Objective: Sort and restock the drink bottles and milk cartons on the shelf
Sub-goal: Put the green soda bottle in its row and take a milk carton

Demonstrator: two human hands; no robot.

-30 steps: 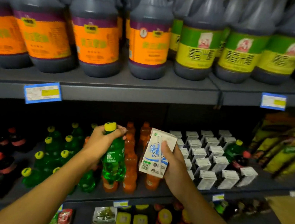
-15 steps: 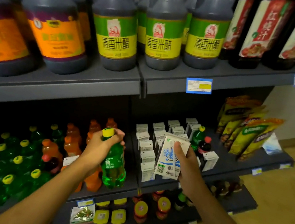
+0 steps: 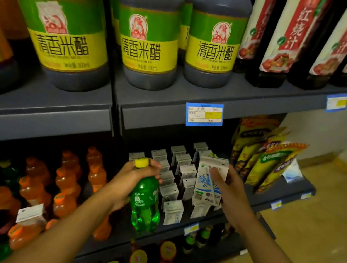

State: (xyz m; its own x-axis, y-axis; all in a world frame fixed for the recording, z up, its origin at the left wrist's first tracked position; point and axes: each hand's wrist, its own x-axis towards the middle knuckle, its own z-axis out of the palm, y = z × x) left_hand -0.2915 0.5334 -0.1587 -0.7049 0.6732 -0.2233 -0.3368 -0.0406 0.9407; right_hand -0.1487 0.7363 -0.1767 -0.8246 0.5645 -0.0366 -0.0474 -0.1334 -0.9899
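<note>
At centre frame, the left hand (image 3: 129,181) wraps its fingers round the neck of a green plastic soda bottle with a yellow cap (image 3: 144,204). The right hand (image 3: 230,186) pinches a white-and-blue milk carton (image 3: 207,183) upright over the rows of white cartons (image 3: 174,177), probably to slot it in.

Milk cartons (image 3: 175,177) pack the shelf (image 3: 203,222) — front edge bare.

The bottle (image 3: 145,204) in the left hand (image 3: 131,180) is green with a yellow cap. The carton (image 3: 209,183) in the right hand (image 3: 230,189) is white with blue print. The jugs (image 3: 151,36) are dark with green and yellow labels. The shelf (image 3: 41,107) is grey, with a blue and yellow tag (image 3: 204,114). Orange bottles (image 3: 67,184) stand left of white cartons (image 3: 174,211).
</note>
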